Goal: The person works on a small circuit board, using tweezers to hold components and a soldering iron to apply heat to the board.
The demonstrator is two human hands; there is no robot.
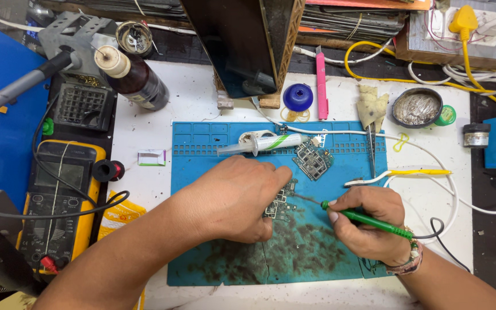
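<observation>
Both forearms come in from the lower edge and meet over the blue mat (202, 172), which is stained dark in its lower half. On this mat the left hand (233, 198) lies curled, palm down, and its fingertips press on a small circuit board (281, 202) so that the board stays flat; most of the board is hidden under the fingers. Beside it the right hand (368, 221) holds a green soldering iron (374, 223) like a pen, fingers closed around the handle, and the thin dark tip reaches to the right edge of the board and seems to touch it.

I judge the board to be very light, thin and stiff, but fragile: it has many tiny parts on its face. It would slide easily on the mat, so pressing it down at the edges, away from the parts, looks the safest way to hold it. The iron is light too; only the green handle is good to grip.

A second circuit board (313, 161) lies just above, apart from the first. Near it lies a white syringe (259, 144). A yellow meter (58, 201) stands well to the left.
</observation>
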